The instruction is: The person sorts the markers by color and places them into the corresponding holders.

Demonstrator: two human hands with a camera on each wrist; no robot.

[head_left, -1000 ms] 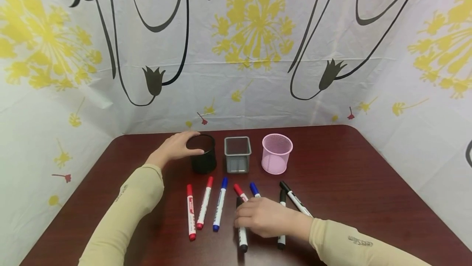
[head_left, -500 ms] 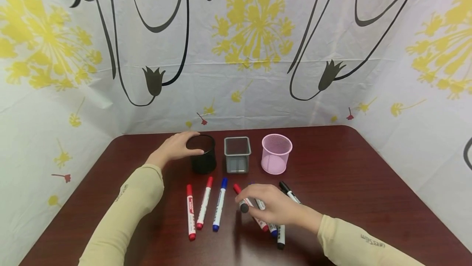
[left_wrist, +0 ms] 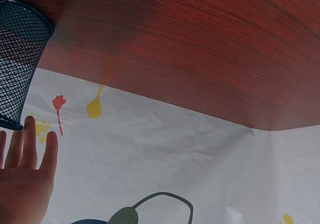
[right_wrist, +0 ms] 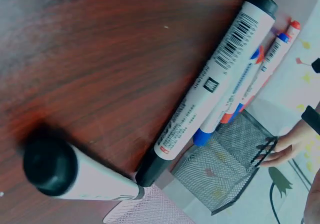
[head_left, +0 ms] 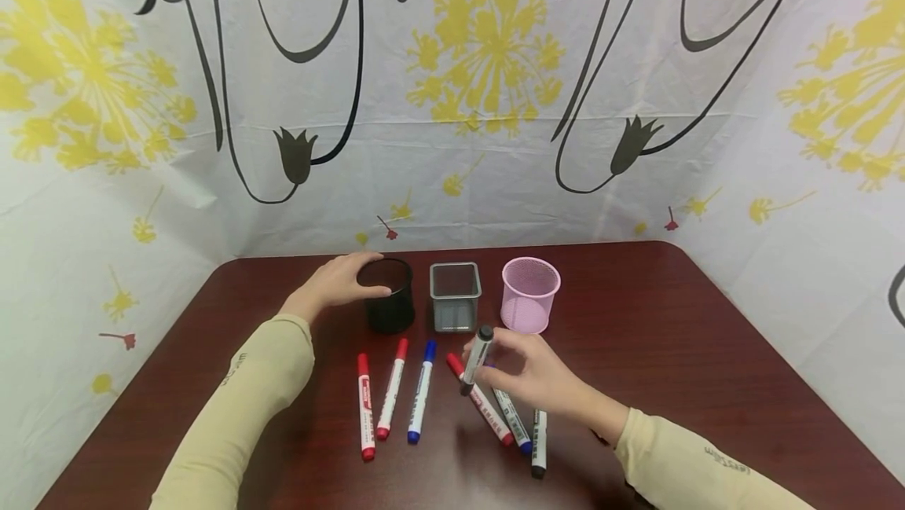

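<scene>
My left hand [head_left: 335, 282] holds the black mesh pen holder [head_left: 396, 310] at its left side, thumb across the front of the rim and fingers behind; those fingers look fairly straight in the left wrist view, by the holder [left_wrist: 17, 59]. Between right thumb and fingers, my right hand [head_left: 533, 368] grips a black-capped whiteboard marker [head_left: 477, 361], tilted above the table. Below it lie a red marker [head_left: 489, 414], a blue marker [head_left: 512, 420] and a black marker [head_left: 539, 447]. In the right wrist view, another black marker [right_wrist: 100, 179] lies near the camera; my right hand hides it from the head view.
A grey square mesh holder [head_left: 456, 313] and a pink mesh holder [head_left: 529, 310] stand right of the black one. Two red markers, the outer one [head_left: 365, 408] farthest left, and a blue marker [head_left: 422, 396] lie in front. Patterned cloth [head_left: 452, 180] hangs behind the table.
My right hand has picked the black marker up from the table, raised it and moved it forward, turning it more upright. The left hand stays at the black pen holder.
</scene>
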